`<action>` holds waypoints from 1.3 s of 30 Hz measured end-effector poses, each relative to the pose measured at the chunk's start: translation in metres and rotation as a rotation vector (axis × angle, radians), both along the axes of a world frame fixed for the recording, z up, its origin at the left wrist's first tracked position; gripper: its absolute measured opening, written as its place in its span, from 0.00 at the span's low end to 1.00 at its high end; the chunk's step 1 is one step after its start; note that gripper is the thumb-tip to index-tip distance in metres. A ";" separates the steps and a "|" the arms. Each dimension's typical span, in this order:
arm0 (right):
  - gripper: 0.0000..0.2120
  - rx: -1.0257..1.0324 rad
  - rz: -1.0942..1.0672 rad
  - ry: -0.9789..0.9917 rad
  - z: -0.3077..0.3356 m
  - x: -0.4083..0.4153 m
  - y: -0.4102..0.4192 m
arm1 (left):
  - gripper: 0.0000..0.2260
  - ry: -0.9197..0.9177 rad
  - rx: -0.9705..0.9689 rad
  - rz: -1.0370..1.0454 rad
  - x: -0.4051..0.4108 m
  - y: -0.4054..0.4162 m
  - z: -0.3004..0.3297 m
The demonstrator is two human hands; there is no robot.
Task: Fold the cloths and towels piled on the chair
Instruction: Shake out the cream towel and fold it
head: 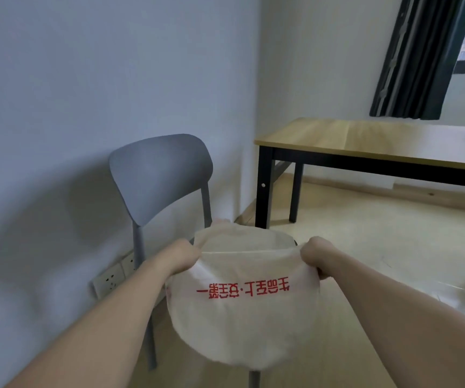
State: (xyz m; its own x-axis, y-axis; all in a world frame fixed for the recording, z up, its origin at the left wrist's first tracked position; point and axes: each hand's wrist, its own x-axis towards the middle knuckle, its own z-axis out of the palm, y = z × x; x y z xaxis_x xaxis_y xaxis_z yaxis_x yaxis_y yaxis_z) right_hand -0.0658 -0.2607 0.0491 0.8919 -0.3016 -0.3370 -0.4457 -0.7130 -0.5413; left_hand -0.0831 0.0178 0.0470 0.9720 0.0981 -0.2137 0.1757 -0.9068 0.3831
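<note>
I hold a white cloth (242, 317) with red printed characters stretched between both hands over the seat of a grey chair (158, 175). My left hand (182, 254) grips the cloth's upper left edge. My right hand (316, 257) grips its upper right edge. The cloth hangs down toward me and covers the seat. More pale cloth (237, 236) bulges behind the held edge. The seat itself is hidden.
The chair stands against a pale wall with a socket panel (111, 278) low behind it. A wooden table (366, 141) with black legs stands at the right, under a dark curtain (419, 57) and window. Light floor lies between chair and table.
</note>
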 end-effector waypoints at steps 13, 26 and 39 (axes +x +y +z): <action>0.15 0.035 -0.124 -0.319 -0.051 0.208 -0.005 | 0.12 -0.482 -0.193 0.172 0.211 -0.017 -0.078; 0.13 0.529 -0.043 0.268 -0.101 0.250 -0.027 | 0.02 -0.583 0.013 0.004 0.228 -0.013 -0.153; 0.07 0.811 -0.018 0.015 -0.089 0.248 -0.015 | 0.10 -0.656 -0.151 -0.066 0.217 -0.005 -0.155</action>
State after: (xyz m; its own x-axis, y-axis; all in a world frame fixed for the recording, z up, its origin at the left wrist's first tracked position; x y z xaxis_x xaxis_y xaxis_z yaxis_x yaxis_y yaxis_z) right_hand 0.1827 -0.2760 -0.0402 0.8828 0.0273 -0.4689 -0.4647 -0.0934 -0.8805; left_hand 0.1335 0.0132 -0.1078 0.9079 0.0493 0.4162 -0.1904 -0.8360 0.5146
